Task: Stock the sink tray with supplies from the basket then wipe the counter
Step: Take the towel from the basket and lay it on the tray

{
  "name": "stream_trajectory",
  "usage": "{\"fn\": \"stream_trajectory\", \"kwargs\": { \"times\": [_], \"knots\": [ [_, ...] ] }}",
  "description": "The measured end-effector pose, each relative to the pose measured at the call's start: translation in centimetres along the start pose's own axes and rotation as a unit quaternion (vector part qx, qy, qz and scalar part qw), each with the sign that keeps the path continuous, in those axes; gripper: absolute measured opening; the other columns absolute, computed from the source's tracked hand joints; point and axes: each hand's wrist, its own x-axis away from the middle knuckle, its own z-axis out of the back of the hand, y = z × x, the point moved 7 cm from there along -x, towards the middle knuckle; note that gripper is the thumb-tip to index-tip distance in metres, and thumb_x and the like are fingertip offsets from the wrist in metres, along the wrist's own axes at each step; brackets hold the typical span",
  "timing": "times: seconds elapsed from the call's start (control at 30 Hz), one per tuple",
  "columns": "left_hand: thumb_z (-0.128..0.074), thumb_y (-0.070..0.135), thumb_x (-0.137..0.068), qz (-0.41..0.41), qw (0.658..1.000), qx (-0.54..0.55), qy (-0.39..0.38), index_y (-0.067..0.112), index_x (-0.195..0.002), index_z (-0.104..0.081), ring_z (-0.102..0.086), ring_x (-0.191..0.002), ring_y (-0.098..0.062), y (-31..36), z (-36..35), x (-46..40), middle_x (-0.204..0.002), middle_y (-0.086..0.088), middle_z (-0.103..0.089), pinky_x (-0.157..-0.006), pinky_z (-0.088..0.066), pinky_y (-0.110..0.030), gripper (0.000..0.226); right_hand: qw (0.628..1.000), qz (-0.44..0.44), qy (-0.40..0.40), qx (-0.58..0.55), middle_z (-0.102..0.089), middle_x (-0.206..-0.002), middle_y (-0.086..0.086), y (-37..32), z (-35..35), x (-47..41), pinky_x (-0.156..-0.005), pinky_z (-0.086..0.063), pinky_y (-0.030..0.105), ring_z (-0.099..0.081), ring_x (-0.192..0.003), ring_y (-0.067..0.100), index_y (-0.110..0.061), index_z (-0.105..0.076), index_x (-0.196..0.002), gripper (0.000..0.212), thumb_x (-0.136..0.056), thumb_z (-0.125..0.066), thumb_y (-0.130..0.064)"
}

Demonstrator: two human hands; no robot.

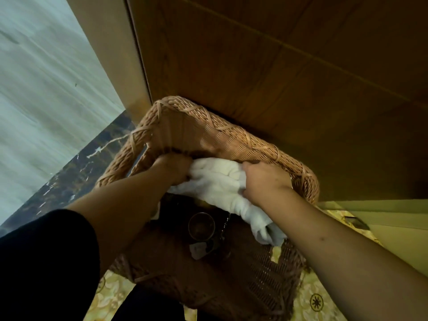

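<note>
Gripping: both hands are closed on one white towel [220, 181] inside the basket [208, 126].
Left hand: left hand [174, 167] has fingers curled into the towel's far-left end; fingertips are buried in the cloth and hidden.
Right hand: right hand [264, 179] has fingers curled over the towel's right part, thumb side toward the middle, knuckles just beside the basket rim.
Towel: bunched between the two hands, with a tail hanging down toward the near-right corner of the basket; whether it has left the basket floor cannot be told.
Basket contents: a small round metal cup [201, 225] stands below the towel, with a small pale packet [196, 247] near it; other items in the shadow are too dark to identify.
Basket position: set on a patterned yellow floor [312, 302], against a wooden cabinet [278, 66].
Step in hand: judged as the stocking phase, taking a supply out of the basket.
Next move: likely calls for lifting the towel clear of the rim without dragging the cup over, then carrying it to the sink tray.
Not in view: sink tray and counter.
</note>
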Motion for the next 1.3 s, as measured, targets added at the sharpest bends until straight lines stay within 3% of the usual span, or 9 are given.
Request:
{"fn": "stream_trajectory", "kwargs": {
  "times": [0.23, 0.33, 0.5, 0.63, 0.73, 0.9, 1.0, 1.17, 1.3],
  "knots": [
    [-0.052, 0.048, -0.092, -0.012, 0.991, -0.104, 0.08, 0.021, -0.135, -0.051, -0.043, -0.127, -0.032, -0.4, 4.9, 4.4, -0.135, -0.009, -0.049, -0.111, -0.034, -0.045, 0.05, 0.998, 0.004, 0.053, 0.032, -0.053, -0.135, 0.013, -0.3, 5.2, 5.6, -0.088, -0.053, 0.043, -0.054, -0.121, 0.036, -0.032, -0.037, -0.146, 0.066, -0.088, -0.068, -0.037],
    [-0.052, 0.047, -0.092, -0.02, 0.992, -0.066, 0.104, 0.021, -0.133, -0.05, -0.048, -0.124, -0.028, -0.3, 6.6, 6.5, -0.131, -0.007, -0.052, -0.11, -0.037, -0.043, 0.048, 0.996, 0.001, 0.081, 0.047, -0.051, -0.138, 0.012, 0.3, 6.9, 8.1, -0.085, -0.052, 0.043, -0.053, -0.123, 0.034, -0.032, -0.036, -0.147, 0.064, -0.091, -0.068, -0.03],
    [-0.051, 0.054, -0.091, -0.029, 0.985, 0.009, 0.168, 0.025, -0.127, -0.05, -0.061, -0.111, -0.026, 1.8, 9.5, 11.8, -0.12, -0.004, -0.062, -0.095, -0.05, -0.043, 0.046, 0.991, 0.036, 0.123, 0.046, -0.054, -0.132, 0.008, 2.4, 8.9, 12.4, -0.085, -0.051, 0.041, -0.053, -0.12, 0.03, -0.031, -0.042, -0.141, 0.056, -0.092, -0.069, -0.035],
    [-0.051, 0.05, -0.092, -0.012, 0.974, 0.01, 0.227, 0.025, -0.122, -0.049, -0.063, -0.106, -0.025, 4.8, 11.6, 16.4, -0.117, -0.004, -0.064, -0.087, -0.051, -0.04, 0.039, 0.984, 0.085, 0.15, 0.056, -0.055, -0.129, 0.007, 5.2, 10.5, 15.6, -0.091, -0.053, 0.045, -0.054, -0.117, 0.03, -0.031, -0.043, -0.138, 0.056, -0.09, -0.07, -0.032],
    [-0.05, 0.048, -0.094, 0.009, 0.955, 0.0, 0.297, 0.023, -0.112, -0.05, -0.061, -0.095, -0.024, 7.4, 13.6, 20.4, -0.107, -0.003, -0.064, -0.077, -0.049, -0.037, 0.031, 0.973, 0.116, 0.191, 0.059, -0.056, -0.125, 0.008, 7.6, 11.9, 18.1, -0.086, -0.053, 0.043, -0.056, -0.114, 0.031, -0.029, -0.045, -0.134, 0.052, -0.089, -0.07, -0.035],
    [-0.05, 0.044, -0.094, 0.057, 0.913, 0.016, 0.405, 0.024, -0.107, -0.053, -0.06, -0.085, -0.02, 10.9, 16.3, 28.6, -0.098, 0.0, -0.064, -0.07, -0.049, -0.032, 0.024, 0.937, 0.186, 0.29, 0.055, -0.055, -0.112, 0.005, 10.1, 14.4, 22.1, -0.073, -0.053, 0.041, -0.059, -0.098, 0.028, -0.031, -0.048, -0.121, 0.042, -0.086, -0.07, -0.039],
    [-0.048, 0.048, -0.093, 0.104, 0.887, 0.014, 0.449, 0.026, -0.108, -0.053, -0.059, -0.085, -0.017, 11.6, 16.8, 34.5, -0.097, 0.002, -0.064, -0.069, -0.047, -0.03, 0.027, 0.911, 0.233, 0.334, 0.058, -0.044, -0.093, -0.001, 9.2, 16.0, 24.5, -0.062, -0.042, 0.036, -0.047, -0.079, 0.023, -0.034, -0.048, -0.112, 0.033, -0.086, -0.066, -0.043],
    [-0.05, 0.048, -0.093, 0.226, 0.854, -0.003, 0.469, 0.025, -0.107, -0.055, -0.056, -0.082, -0.014, 10.1, 14.6, 44.8, -0.096, 0.003, -0.061, -0.067, -0.041, -0.027, 0.028, 0.868, 0.34, 0.355, 0.074, -0.043, -0.086, -0.004, 3.3, 17.1, 28.8, -0.051, -0.032, 0.03, -0.042, -0.067, 0.017, -0.036, -0.044, -0.099, 0.03, -0.084, -0.066, -0.051],
    [-0.055, 0.048, -0.092, 0.317, 0.821, 0.021, 0.474, 0.026, -0.104, -0.055, -0.056, -0.078, -0.014, 8.8, 10.1, 54.2, -0.093, 0.004, -0.059, -0.067, -0.05, -0.032, 0.025, 0.81, 0.447, 0.366, 0.098, -0.043, -0.085, -0.005, -3.7, 15.6, 33.2, -0.05, -0.033, 0.028, -0.044, -0.066, 0.015, -0.036, -0.046, -0.105, 0.036, -0.084, -0.067, -0.055]
  ]
}}
